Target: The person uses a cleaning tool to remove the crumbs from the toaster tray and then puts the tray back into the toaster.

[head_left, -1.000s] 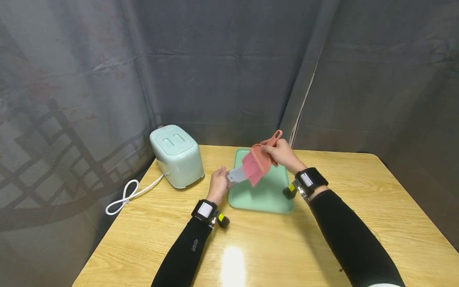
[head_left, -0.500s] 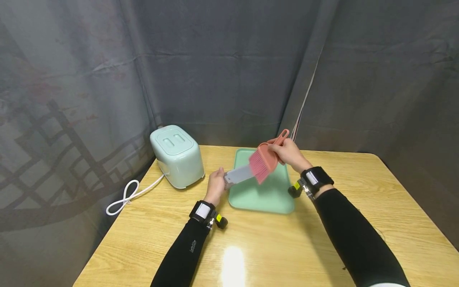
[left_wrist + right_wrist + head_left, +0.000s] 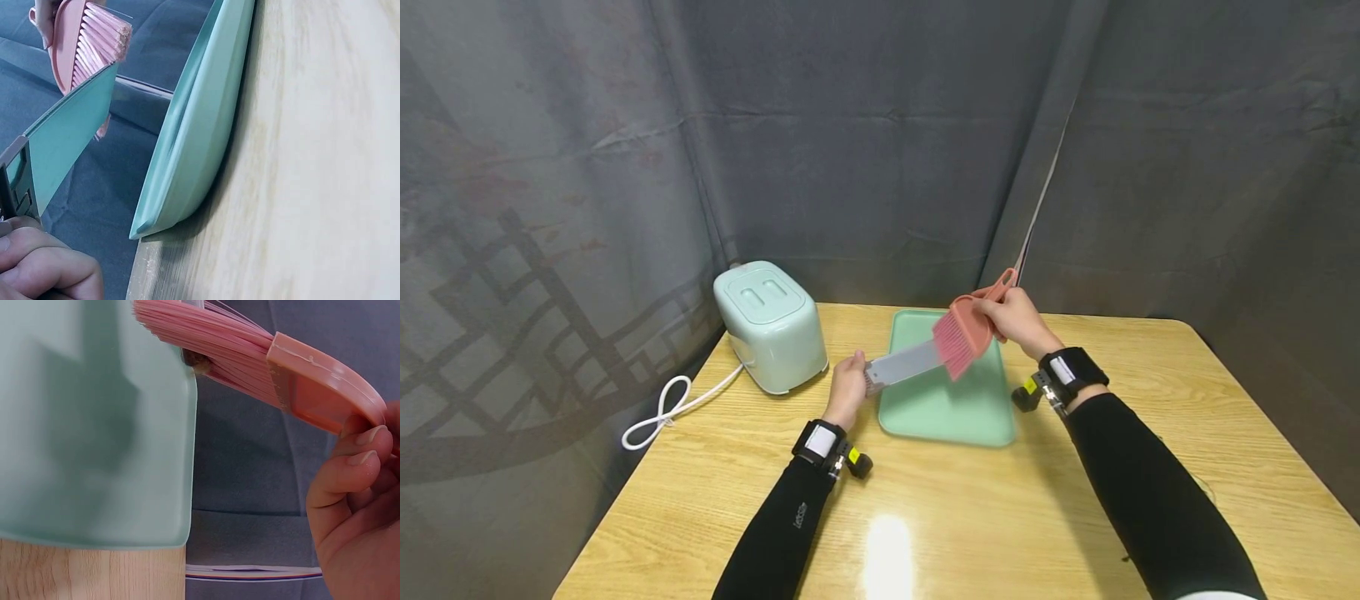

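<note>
The left hand (image 3: 847, 385) grips a grey crumb tray (image 3: 904, 365) over the green tray (image 3: 951, 412), which holds nothing visible; the right hand (image 3: 1018, 321) clasps a pink brush (image 3: 964, 333), bristles on the crumb tray's far end.

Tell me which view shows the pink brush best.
The head view: it shows the whole pink brush, handle gripped by the right hand, bristles on the far end of the grey tray that the left hand holds. The right wrist view shows only bristles and head, close up; the left wrist view shows bristles above the tray's far edge.
</note>
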